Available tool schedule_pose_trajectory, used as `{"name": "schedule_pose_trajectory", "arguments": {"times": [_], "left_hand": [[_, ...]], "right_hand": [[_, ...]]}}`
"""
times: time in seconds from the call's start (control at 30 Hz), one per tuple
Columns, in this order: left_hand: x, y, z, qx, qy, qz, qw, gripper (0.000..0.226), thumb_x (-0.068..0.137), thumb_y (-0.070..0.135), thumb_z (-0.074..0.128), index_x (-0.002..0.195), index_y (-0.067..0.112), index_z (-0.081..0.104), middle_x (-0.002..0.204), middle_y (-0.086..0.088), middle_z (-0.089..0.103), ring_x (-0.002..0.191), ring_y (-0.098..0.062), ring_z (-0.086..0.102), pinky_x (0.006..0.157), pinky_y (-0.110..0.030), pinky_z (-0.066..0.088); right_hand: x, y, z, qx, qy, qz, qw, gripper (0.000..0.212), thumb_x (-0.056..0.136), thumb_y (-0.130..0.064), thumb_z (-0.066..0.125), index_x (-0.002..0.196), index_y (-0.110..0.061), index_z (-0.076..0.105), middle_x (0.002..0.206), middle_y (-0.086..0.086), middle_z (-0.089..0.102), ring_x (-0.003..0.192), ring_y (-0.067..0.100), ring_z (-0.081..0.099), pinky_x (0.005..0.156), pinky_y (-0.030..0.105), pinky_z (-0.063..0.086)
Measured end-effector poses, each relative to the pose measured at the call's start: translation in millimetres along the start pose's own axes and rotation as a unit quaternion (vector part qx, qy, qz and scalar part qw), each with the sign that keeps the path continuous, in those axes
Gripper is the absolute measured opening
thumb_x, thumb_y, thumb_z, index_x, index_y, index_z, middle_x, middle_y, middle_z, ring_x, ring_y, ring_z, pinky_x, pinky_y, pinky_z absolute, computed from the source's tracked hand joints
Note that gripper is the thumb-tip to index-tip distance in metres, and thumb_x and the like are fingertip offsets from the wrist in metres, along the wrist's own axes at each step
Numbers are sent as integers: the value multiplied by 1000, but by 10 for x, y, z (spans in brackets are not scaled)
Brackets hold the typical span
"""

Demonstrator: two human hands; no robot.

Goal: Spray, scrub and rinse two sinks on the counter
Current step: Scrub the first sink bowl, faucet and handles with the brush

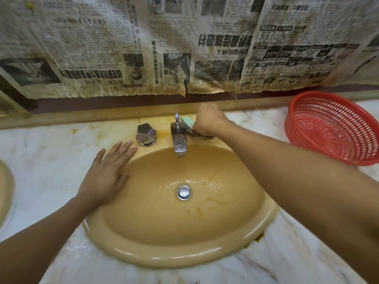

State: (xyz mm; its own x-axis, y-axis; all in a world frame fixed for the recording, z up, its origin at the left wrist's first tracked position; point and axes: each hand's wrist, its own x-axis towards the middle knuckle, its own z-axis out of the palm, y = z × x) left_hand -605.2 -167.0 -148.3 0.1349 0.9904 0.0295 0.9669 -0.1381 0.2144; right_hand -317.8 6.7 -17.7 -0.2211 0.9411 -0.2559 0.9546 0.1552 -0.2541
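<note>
Grips green sponge [187, 123] by faucet [178, 138] at 12 o'clock in right hand [209, 119], rests straight-fingered left hand [106, 173] on sink rim [164, 257] at 10 o'clock; could slip on slick, wet-looking glaze.

The sink [178, 257] is gleaming mustard tan, with orange-brown streaks lying around its silver drain plug [184, 192]; the second sink [5, 187] is showing the same tan; the counter [41, 150] is showing white marble with grey veins and yellowish stains; the basket [328, 124] is glowing red, patterned with small holes; the sponge [187, 122] is showing pale green; the tap [178, 138] is shining chrome with dark speckles; the newspaper [184, 48] is showing yellowed paper, black print and brown blotches.
</note>
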Motion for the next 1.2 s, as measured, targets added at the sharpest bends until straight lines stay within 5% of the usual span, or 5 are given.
{"name": "schedule_pose_trajectory", "arguments": {"times": [0.17,0.4,0.67,0.87,1.2], "left_hand": [[5,-8,7,-4,5,-3,1000,87,94,31,70,163,39,17,171,19,5,158,-6,-2,127,-44,6],[7,-2,2,-11,6,-6,1000,88,93,36,72,162,40,17,170,20,4,157,-4,-4,127,-43,3],[8,-11,23,-13,14,-5,1000,89,92,40,73,162,40,19,170,21,5,157,-5,-3,127,-44,5],[21,-5,22,-14,10,-9,1000,84,94,46,69,162,39,20,170,21,6,157,-5,-3,127,-43,4],[15,-5,17,-12,7,-8,1000,82,89,58,53,162,41,18,170,21,7,158,-6,-1,127,-44,7]], "right_hand": [[-160,54,228,47,4,12,999,13,94,-17,60,89,-6,60,104,16,58,86,33,57,70,36,50],[-238,419,330,206,-16,-20,978,36,88,-14,76,123,-13,67,111,9,68,85,23,64,73,36,56],[-341,471,638,527,-9,56,848,40,95,-12,71,133,-19,64,81,1,68,41,10,39,39,20,31],[-488,357,850,739,-60,111,662,39,99,-10,63,138,-12,59,65,0,47,41,6,28,34,18,21],[-559,439,964,668,-19,75,740,45,97,-11,67,139,-24,60,63,1,48,42,9,31,38,19,24]]}}
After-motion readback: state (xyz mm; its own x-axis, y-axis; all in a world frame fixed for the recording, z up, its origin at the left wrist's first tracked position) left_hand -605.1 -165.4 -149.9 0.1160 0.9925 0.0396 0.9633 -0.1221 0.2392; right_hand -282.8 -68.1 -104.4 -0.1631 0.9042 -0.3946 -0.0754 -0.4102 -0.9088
